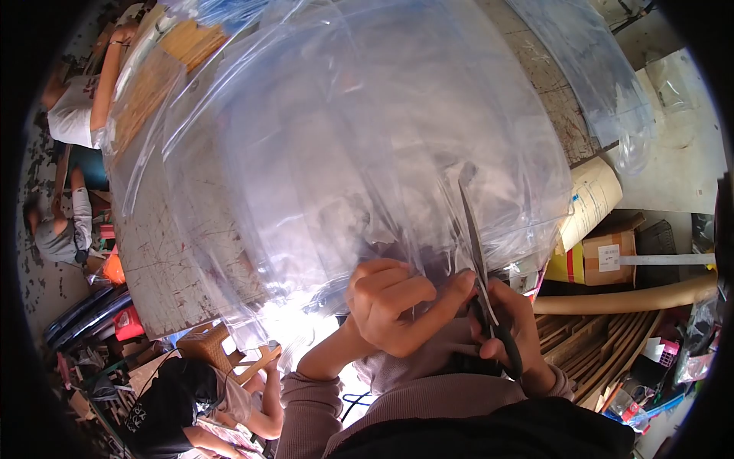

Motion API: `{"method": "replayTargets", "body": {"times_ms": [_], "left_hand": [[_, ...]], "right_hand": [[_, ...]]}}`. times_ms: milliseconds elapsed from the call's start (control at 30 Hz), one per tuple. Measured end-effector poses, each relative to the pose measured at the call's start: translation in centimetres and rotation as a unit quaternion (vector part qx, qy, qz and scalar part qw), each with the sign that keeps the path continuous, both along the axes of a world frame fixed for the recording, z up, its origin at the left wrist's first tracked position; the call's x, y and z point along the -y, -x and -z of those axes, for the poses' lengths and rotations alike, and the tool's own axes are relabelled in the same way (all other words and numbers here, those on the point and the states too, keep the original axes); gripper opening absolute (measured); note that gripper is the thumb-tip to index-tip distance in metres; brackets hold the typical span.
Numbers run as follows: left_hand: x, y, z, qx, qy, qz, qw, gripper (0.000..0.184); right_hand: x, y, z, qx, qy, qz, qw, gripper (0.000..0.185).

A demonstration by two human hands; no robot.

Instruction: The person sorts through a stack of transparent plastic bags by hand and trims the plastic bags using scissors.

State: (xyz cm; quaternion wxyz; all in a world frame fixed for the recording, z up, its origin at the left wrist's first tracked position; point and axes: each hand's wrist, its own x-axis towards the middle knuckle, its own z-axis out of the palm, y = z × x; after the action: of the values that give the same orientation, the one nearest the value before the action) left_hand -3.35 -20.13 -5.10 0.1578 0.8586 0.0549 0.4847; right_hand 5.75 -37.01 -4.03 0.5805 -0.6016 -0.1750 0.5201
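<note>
A large stack of clear plastic sheeting (359, 130) covers most of the worktable and hangs over its near edge. My left hand (394, 306) is closed on the near edge of the sheeting, with fingers curled and thumb stretched toward the right. In my right hand (514, 325) is a pair of scissors (475, 245) with black handles. Its long metal blades point away from me, over the plastic and close beside my left thumb. The blades look only slightly apart, and I cannot tell whether plastic lies between them.
The scratched worktable (168, 268) shows at the left. More clear plastic (589, 61) hangs at the far right, near a paper roll (592, 199) and a cardboard box (612, 256). One person (191, 405) sits low at the lower left; other people (65, 222) are at the far left.
</note>
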Motion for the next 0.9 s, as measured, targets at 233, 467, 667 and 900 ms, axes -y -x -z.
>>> {"method": "replayTargets", "body": {"times_ms": [233,467,667,900], "left_hand": [[0.1,-0.1,0.0,0.008,-0.001,-0.004,1.000,0.029],[0.1,0.5,0.3,-0.008,0.015,0.004,1.000,0.031],[0.1,1.0,0.4,-0.027,0.010,0.020,0.999,0.035],[0.2,0.8,0.5,-0.009,0.006,0.014,1.000,0.033]], "right_hand": [[-0.1,0.7,0.1,-0.028,0.020,0.025,0.999,0.080],[-0.5,0.6,0.0,0.003,-0.004,0.032,0.999,0.080],[-1.0,1.2,0.2,-0.020,-0.033,0.073,0.997,0.079],[-0.4,0.7,0.2,0.009,0.012,0.014,1.000,0.080]]}}
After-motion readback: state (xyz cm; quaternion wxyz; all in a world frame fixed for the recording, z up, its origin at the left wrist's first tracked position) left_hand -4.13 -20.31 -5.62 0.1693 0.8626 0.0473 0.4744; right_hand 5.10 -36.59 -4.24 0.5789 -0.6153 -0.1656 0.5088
